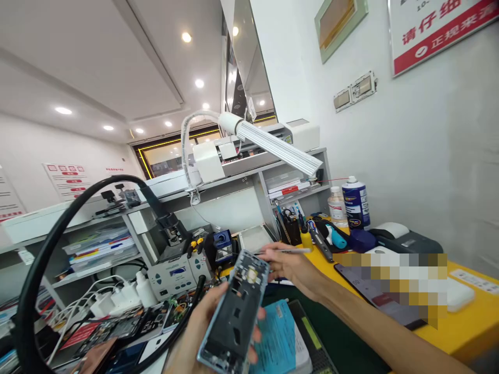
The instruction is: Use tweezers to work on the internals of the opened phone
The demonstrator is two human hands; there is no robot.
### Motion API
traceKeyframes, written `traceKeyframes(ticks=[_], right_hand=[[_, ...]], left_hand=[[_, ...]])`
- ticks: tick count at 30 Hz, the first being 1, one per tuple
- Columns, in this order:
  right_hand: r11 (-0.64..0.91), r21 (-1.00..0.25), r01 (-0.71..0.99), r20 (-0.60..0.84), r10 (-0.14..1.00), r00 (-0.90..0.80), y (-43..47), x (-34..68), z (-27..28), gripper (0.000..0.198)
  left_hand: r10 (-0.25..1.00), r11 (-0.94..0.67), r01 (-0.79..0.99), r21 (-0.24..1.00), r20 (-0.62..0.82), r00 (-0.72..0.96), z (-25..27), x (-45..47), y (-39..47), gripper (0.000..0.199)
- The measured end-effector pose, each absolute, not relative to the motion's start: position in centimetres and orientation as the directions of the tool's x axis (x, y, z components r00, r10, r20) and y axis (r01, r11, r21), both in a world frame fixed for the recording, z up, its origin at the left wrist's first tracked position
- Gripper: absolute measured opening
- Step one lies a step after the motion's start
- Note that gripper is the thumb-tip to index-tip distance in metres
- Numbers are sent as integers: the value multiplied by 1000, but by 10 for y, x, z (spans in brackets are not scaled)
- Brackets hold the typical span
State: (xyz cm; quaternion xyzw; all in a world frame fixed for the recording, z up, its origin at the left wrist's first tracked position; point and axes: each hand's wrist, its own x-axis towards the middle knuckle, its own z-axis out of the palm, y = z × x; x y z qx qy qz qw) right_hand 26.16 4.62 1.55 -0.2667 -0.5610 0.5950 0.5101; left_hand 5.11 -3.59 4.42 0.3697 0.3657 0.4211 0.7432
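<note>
My left hand grips an opened phone with its back cover off, so the inner boards and frame show. It is tilted, top end up and away from me. My right hand hovers just right of the phone's top end and pinches a thin silver tool that points right. Under the phone lie a light blue booklet and a dark green work mat.
A yellow tabletop carries a dark tablet, a spray can, a clear bottle and a tool holder. A soldering station, a white desk lamp, a thick black hose and shelves stand behind and left.
</note>
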Motion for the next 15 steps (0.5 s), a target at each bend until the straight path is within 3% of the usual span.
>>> traceKeyframes(ticks=[3,8,15], right_hand=[[129,-949,-287,199,953,-229,56,268,18,32],[53,-979,-197,87,982,-169,64,265,12,32],[7,-997,-79,28,966,-258,62,243,-3,31]], left_hand=[[955,278,-451,848,-196,221,47,48,-29,50],[967,217,-461,860,-255,-21,45,41,-14,46],[969,163,-492,855,-233,-84,23,27,1,30]])
